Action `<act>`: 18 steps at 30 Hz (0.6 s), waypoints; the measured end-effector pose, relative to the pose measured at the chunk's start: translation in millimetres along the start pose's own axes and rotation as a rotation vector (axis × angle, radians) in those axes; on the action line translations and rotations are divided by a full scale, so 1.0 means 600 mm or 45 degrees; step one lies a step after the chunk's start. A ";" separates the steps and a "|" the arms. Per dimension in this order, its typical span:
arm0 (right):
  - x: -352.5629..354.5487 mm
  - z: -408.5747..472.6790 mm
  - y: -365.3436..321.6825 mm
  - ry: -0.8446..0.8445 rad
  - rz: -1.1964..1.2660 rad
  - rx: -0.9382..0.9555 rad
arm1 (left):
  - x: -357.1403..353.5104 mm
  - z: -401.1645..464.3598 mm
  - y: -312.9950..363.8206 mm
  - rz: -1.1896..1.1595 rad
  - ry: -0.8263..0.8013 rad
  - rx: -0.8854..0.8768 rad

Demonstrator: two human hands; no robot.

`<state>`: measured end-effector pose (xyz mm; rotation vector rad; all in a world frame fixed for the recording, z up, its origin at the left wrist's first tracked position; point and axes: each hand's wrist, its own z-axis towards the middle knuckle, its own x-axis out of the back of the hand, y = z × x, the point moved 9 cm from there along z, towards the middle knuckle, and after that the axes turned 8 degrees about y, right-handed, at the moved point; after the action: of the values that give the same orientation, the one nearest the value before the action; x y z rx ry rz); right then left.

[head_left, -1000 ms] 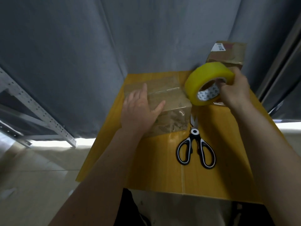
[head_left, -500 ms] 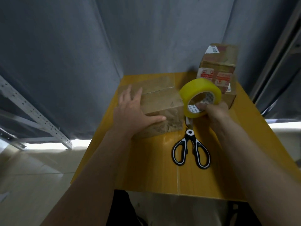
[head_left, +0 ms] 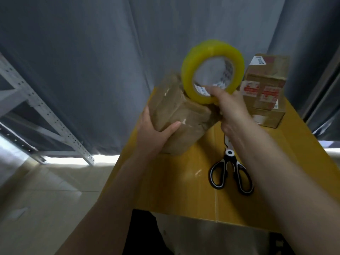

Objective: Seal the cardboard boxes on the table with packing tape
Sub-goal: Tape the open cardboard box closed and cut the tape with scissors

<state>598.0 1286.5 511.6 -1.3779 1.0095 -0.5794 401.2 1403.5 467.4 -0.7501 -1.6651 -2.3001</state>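
A brown cardboard box [head_left: 176, 111] wrapped in clear tape is tilted up on the yellow table [head_left: 176, 184]. My left hand [head_left: 154, 131] grips its near left corner, thumb across the front face. My right hand [head_left: 231, 109] holds a yellow roll of packing tape [head_left: 211, 52] by its lower rim, thumb inside the core, above the box's right end. A second taped box [head_left: 265, 89] with red labels stands at the table's back right.
Black-and-white scissors [head_left: 231, 172] lie on the table to the right of the tilted box, blades pointing away. A grey curtain hangs behind the table. A white perforated metal frame [head_left: 42, 115] stands at the left over a pale tiled floor.
The box lay flat under my left palm; now it is tipped up and gripped. My right hand has raised the tape roll above the box's right end.
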 end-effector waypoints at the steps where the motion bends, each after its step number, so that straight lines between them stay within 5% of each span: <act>1: -0.005 -0.001 -0.030 -0.017 -0.089 0.128 | -0.021 -0.009 0.000 -0.102 -0.088 0.036; 5: -0.045 -0.014 -0.076 -0.123 -0.580 0.442 | -0.086 -0.043 0.005 -0.419 -0.442 0.186; 10: -0.067 -0.017 -0.074 -0.113 -0.702 0.489 | -0.025 -0.001 0.073 -0.501 -0.063 -0.147; 18: -0.053 -0.017 -0.067 0.036 -0.920 0.574 | -0.017 0.015 0.094 -0.618 -0.018 -0.219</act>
<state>582.7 1301.5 559.2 -1.2988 0.3319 -1.2763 437.8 1391.5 510.8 -0.4225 -1.8339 -2.7950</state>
